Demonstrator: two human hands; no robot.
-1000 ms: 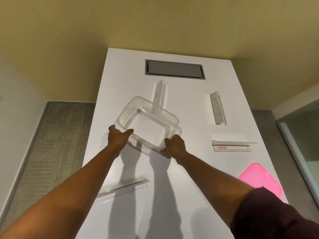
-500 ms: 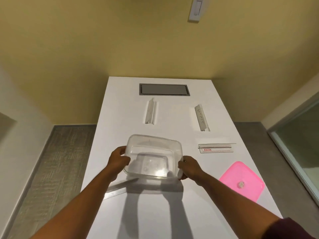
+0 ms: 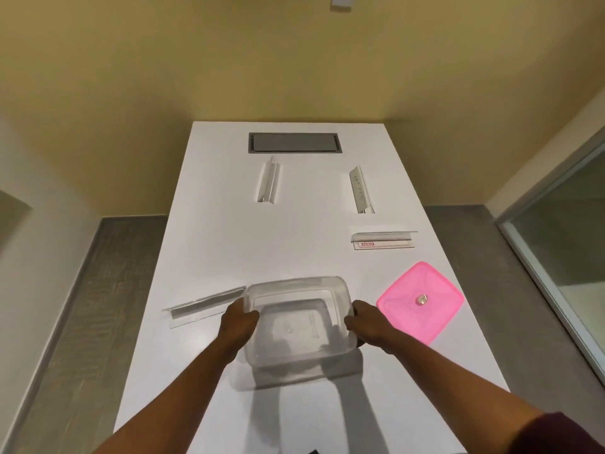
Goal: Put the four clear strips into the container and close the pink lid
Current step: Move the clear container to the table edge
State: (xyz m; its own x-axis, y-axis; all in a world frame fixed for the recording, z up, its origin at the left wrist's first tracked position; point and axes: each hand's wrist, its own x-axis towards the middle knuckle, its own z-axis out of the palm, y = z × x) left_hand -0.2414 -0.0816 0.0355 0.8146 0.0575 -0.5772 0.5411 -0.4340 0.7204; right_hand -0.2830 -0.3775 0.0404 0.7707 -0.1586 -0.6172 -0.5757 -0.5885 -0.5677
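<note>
The wall plate (image 3: 340, 1) above the table (image 3: 203, 244) is cut off; print on the container (image 3: 299, 322) base is unreadable.

A white tabletop (image 3: 294, 231) holds a clear container (image 3: 299, 321), gripped on its sides by the left hand (image 3: 239, 321) and right hand (image 3: 365, 322). Four clear strips lie around it: near left (image 3: 204, 306), far left (image 3: 269, 184), far right (image 3: 360, 190), mid right (image 3: 383, 240). A pink lid (image 3: 420, 301) rests at the right.

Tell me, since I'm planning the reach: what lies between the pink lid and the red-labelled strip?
Nothing: the head view shows bare white table between the pink lid and the red-labelled strip.
</note>
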